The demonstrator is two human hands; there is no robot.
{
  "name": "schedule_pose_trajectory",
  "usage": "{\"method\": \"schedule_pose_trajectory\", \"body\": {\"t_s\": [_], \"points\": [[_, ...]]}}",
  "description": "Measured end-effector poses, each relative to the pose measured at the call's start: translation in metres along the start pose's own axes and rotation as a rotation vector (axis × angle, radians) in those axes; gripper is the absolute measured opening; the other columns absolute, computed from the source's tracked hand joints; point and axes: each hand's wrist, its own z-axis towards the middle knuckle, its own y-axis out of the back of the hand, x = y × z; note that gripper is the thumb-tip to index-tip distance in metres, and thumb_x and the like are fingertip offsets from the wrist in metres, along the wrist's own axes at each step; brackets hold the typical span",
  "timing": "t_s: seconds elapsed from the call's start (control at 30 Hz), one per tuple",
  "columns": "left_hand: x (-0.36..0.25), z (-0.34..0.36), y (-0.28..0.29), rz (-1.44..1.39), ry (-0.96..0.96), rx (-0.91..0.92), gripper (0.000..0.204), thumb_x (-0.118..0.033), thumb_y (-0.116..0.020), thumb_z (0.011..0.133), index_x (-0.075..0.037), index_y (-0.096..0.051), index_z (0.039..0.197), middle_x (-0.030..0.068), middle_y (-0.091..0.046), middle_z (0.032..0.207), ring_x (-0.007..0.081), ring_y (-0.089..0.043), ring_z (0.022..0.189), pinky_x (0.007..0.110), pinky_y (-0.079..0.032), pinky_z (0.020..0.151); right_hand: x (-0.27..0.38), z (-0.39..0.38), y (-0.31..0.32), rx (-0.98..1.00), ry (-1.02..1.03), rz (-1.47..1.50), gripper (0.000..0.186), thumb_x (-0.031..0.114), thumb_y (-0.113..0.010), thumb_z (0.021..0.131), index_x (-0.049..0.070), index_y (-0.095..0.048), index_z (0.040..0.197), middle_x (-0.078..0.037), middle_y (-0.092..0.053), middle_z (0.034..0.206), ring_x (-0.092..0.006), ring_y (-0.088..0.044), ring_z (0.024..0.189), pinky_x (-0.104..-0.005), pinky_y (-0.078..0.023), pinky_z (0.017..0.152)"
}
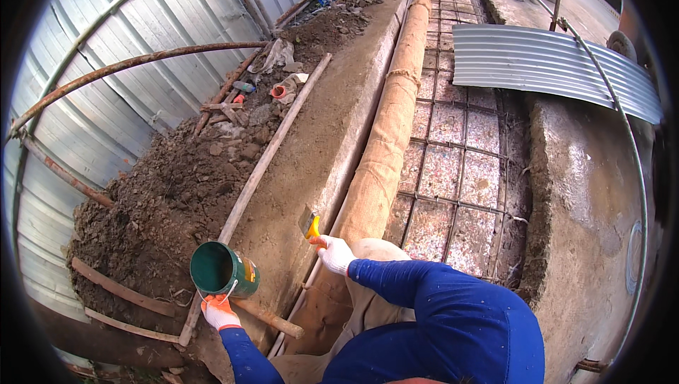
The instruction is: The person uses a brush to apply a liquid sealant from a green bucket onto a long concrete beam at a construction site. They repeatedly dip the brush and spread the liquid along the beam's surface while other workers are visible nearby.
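Right hand (pixel 334 254), gloved: fingers closed around a yellow-handled brush (pixel 313 227) at the edge of the concrete ledge (pixel 332 115); from where I stand, I cannot tell whether they touch. Left hand (pixel 221 313), gloved: fingers holding a green bucket (pixel 246 286) by its wire handle, beside the wooden pole (pixel 276 143). Right of the ledge: burlap covering (pixel 382 165), then rebar grid (pixel 458 205). Left: soil heap (pixel 163 204) below corrugated metal fence (pixel 152 90).

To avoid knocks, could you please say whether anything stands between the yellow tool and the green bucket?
Nothing visible: between the yellow tool in the right hand and the green bucket, only the ledge shows.
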Motion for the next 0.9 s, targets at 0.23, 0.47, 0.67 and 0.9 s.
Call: {"method": "schedule_pose_trajectory", "body": {"t_s": [0.23,0.47,0.67,0.9], "points": [[0.045,0.024,0.014,0.053,-0.018,-0.123,0.014,0.001,-0.051,0.093,-0.005,-0.051,0.106,0.0085,-0.058,0.092,0.0214,-0.058,0.075,0.036,-0.057,0.076,-0.007,0.006,0.002,-0.010,0.020,0.051,0.030,0.013,-0.059,0.100,0.009,-0.075,0.125,-0.016,-0.078,0.118,-0.0290,-0.075,0.111,-0.0364,-0.057,0.098],[0.067,0.027,0.053,0.124,0.051,-0.149,0.022,0.007,-0.055,0.089,-0.001,-0.053,0.109,0.0164,-0.066,0.107,0.0301,-0.068,0.089,0.041,-0.060,0.083,-0.013,0.007,-0.007,-0.020,0.037,0.066,0.029,0.012,-0.059,0.100,0.009,-0.075,0.123,-0.016,-0.079,0.104,-0.0253,-0.076,0.094,-0.0345,-0.058,0.087],[0.076,0.024,0.049,0.079,0.068,-0.137,0.024,0.006,-0.055,0.085,-0.003,-0.052,0.107,0.0181,-0.067,0.106,0.0335,-0.069,0.093,0.045,-0.061,0.088,-0.015,0.008,0.001,-0.037,0.016,0.045,0.028,0.013,-0.059,0.100,0.010,-0.076,0.123,-0.017,-0.078,0.099,-0.0232,-0.076,0.089,-0.0340,-0.058,0.084],[0.062,0.033,0.071,0.109,0.107,-0.140,0.017,-0.001,-0.059,0.090,-0.010,-0.054,0.104,0.0091,-0.066,0.097,0.0235,-0.065,0.085,0.040,-0.058,0.081,-0.011,0.006,-0.006,-0.005,-0.001,0.051,0.029,0.014,-0.059,0.101,0.010,-0.076,0.124,-0.015,-0.077,0.092,-0.0211,-0.074,0.082,-0.0342,-0.057,0.079]]}}
